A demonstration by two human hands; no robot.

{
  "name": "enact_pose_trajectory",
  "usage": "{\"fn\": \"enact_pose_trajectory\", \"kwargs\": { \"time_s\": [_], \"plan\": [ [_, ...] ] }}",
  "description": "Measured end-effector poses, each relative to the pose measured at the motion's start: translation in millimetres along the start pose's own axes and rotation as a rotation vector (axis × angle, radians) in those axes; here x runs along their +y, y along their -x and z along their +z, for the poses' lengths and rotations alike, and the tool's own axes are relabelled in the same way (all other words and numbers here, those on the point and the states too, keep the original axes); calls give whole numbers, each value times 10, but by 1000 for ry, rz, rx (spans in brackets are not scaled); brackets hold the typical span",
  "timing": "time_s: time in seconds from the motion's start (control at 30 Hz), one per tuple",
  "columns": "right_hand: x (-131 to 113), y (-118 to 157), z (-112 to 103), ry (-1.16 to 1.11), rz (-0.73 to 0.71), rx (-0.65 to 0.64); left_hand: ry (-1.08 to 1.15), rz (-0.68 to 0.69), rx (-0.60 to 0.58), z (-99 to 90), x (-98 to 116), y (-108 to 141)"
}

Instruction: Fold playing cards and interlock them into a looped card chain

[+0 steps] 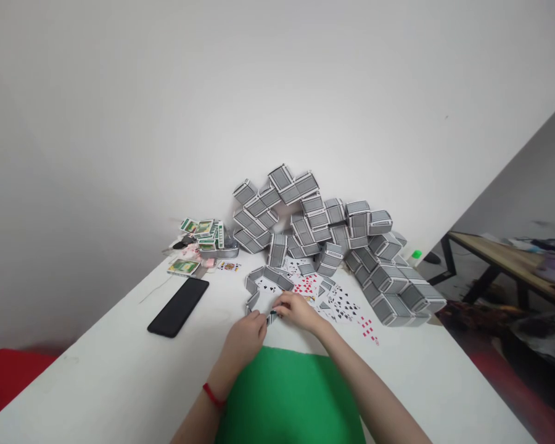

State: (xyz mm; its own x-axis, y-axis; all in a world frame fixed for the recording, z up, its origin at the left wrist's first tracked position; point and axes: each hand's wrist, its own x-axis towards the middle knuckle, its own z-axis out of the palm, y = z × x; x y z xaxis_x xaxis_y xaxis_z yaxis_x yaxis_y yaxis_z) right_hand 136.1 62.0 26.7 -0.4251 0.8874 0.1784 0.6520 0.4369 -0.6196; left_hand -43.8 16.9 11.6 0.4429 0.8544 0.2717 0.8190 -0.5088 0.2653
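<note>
Folded grey-backed playing cards form a bent chain [258, 275] standing on the white table in front of me. At its near end, my left hand [248, 334] and my right hand [296, 309] almost meet. The fingers of both are closed on the near end of the chain, which they partly hide. Just right of the chain, loose playing cards [343, 303] lie face up, some red and some black. Behind them rises a big stack of folded card blocks [312, 209], spreading to the right.
A black phone [178, 307] lies at the left. Green and white card boxes [205, 228] are piled at the back left. A bottle with a green cap [416, 254] stands behind the stack, and a wooden desk [504, 256] is farther right.
</note>
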Motion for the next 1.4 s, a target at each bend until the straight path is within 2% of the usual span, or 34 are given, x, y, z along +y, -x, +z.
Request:
{"fn": "enact_pose_trajectory", "kwargs": {
  "time_s": [0.3, 0.57, 0.73, 1.0, 1.4],
  "plan": [
    [-27, -12, 32, -28, 68, 19, -47, 12, -24, -32, 74, -2],
    [-60, -20, 34, 38, 45, 42, -30, -44, -41, -34, 34, -6],
    [-46, -1, 0, 39, 47, 50, -16, -37, -21, -26, 17, 0],
    [31, -17, 66, 41, 58, 63, 0, -51, 10, 10, 30, -11],
    [1, -36, 81, 19, 69, 88, 14, -46, 45, 70, 45, -10]
  ]
}}
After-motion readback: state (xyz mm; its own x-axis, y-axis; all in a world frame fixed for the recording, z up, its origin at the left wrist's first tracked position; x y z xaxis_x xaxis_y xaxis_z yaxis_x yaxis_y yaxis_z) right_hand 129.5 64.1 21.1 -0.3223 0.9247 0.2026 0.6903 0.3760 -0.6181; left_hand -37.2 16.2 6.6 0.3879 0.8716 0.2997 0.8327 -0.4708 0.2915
